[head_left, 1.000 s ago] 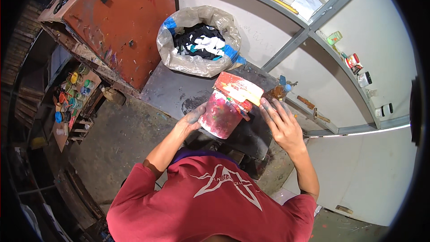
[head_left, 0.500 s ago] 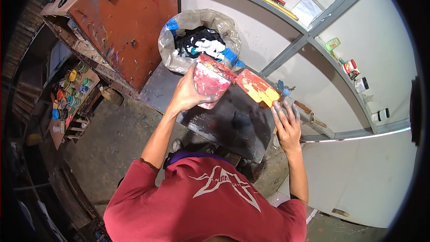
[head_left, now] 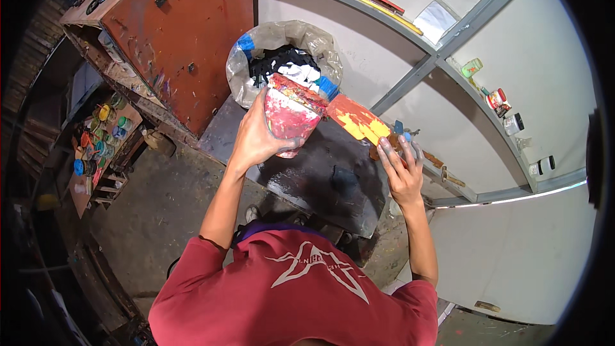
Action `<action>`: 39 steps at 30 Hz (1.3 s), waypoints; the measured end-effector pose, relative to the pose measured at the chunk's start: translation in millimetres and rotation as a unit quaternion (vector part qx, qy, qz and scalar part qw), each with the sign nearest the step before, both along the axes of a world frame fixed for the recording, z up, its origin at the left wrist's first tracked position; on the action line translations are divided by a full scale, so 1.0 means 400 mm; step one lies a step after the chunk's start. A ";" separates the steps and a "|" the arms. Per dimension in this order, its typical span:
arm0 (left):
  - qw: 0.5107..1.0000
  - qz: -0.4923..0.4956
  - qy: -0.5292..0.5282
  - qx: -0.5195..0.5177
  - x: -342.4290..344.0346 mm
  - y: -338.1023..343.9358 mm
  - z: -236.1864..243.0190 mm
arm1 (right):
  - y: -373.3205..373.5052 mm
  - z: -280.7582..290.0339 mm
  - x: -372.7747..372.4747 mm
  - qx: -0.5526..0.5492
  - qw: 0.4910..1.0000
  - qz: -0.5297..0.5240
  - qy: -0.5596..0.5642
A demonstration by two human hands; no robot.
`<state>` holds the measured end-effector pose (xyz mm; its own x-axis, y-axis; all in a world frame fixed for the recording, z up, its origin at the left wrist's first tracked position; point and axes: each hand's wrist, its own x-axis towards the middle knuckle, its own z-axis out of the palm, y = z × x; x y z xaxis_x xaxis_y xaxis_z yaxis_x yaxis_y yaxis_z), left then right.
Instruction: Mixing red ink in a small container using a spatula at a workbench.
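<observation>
My left hand (head_left: 253,134) is wrapped round a tapered plastic tub (head_left: 291,115), smeared with red, pink and white paint and tilted to the right. Thick red paint coats its rim. In my right hand (head_left: 403,173) is a flat spreader (head_left: 357,120), yellow with reddish paint over much of it. Fingers lie along its near end, while the thumb is mostly hidden. The spreader's far corner is at the tub's rim; whether they touch I cannot tell. Dark stains mark the fingertips of my right hand.
Beyond the tub stands a clear plastic sack (head_left: 240,74) of black and white scraps. Below my hands is a dark, paint-stained tabletop (head_left: 346,182). A reddish-brown cabinet (head_left: 186,38) rises at left, near a bench of paint jars (head_left: 106,134). Small jars (head_left: 496,97) line a wall ledge at right.
Both hands have shifted slightly left, carrying the tub and the spreader. The spreader remains close to the tub's rim, and the grips look the same.
</observation>
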<state>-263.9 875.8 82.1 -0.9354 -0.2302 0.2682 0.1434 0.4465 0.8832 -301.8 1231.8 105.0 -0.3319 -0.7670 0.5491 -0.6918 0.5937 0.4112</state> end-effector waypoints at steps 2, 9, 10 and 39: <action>1.000 0.011 -0.006 0.003 0.005 0.002 0.002 | -0.002 0.005 -0.002 0.008 1.000 0.004 0.014; 1.000 -0.005 -0.012 -0.021 0.013 0.019 -0.007 | -0.008 0.039 -0.007 0.039 0.996 -0.006 0.075; 0.999 0.005 -0.017 -0.033 0.014 0.023 -0.002 | -0.008 0.049 -0.004 0.047 0.995 -0.011 0.090; 0.987 0.068 -0.061 -0.129 0.012 0.069 0.043 | -0.032 0.121 0.004 0.121 0.987 -0.017 0.105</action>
